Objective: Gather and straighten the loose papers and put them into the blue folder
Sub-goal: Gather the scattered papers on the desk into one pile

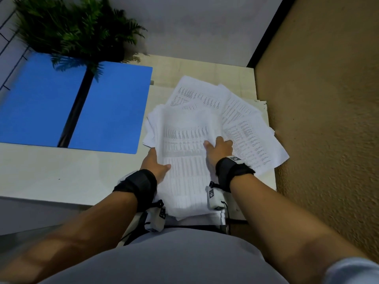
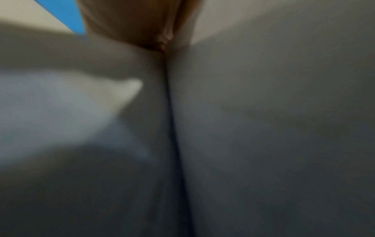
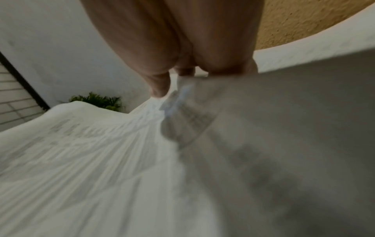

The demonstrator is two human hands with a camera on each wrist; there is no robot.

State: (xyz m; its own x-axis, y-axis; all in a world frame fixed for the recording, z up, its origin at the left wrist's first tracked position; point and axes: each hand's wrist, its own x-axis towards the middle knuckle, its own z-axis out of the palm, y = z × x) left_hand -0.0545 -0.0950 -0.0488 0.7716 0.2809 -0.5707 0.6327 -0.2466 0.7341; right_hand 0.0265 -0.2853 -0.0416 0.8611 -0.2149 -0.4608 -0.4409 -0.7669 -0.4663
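The gathering step is under way: the loose papers (image 1: 207,128) are lying fanned and askew on the right part of the surface (image 1: 61,177), just beside the blue folder (image 1: 78,103), which is lying open and flat at the left with a potted plant (image 1: 82,29) overhanging its far edge. The left hand (image 1: 154,163) is taking the near left edge of the top sheets, thumb on top and fingers tucked under, so that grip is closing on the papers. The right hand (image 1: 220,148) is curling over the sheets' right side; the right wrist view shows its fingers (image 3: 160,83) pinching a raised fold of paper, so that grip is holding papers too. Several sheets are spreading out beyond both hands toward the far right corner. The next move probably calls for drawing those outer sheets inward under both hands, then squaring the stack's edges against the surface before carrying it left onto the folder.
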